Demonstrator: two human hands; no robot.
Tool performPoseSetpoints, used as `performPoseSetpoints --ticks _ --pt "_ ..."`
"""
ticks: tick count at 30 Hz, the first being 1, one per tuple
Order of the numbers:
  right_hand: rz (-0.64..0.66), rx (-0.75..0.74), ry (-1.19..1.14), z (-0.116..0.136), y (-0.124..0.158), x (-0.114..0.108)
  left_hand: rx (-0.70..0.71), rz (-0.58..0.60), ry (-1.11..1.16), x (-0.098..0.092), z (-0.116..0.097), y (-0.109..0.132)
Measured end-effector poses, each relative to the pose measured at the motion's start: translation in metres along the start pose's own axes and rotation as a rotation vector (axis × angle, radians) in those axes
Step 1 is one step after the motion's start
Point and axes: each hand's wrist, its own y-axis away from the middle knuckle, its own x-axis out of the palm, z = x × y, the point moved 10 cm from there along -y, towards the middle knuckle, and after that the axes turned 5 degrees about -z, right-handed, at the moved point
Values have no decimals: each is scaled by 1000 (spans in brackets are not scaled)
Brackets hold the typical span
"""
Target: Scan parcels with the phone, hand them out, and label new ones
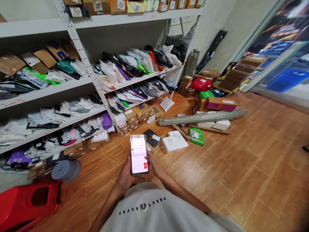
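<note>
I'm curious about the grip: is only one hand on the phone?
No, the left hand and right hand both touch the phone, one at each side.

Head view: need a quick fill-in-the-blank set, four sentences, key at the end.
1. The left hand and right hand are on a ____ with a lit screen.
2. The plastic stool at the lower left is coloured ____.
3. Right of the white package, the packet is mostly ____.
4. The black parcel on the top shelf bears the number ____.

Missing words: phone; red; green; 7028.
</note>
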Motion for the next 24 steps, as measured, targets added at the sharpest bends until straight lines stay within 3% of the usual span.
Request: performPoseSetpoints --ticks 10,18,24 --pt "13 -5 27 -4 1 -3 8 22 -23 4 1 3" --pt "-49 26 -29 -8 3 -3 16 14 -60 4 2 5" --pt "-133 130 -189 -23 13 -12 -27 131 -94 17 19 2"
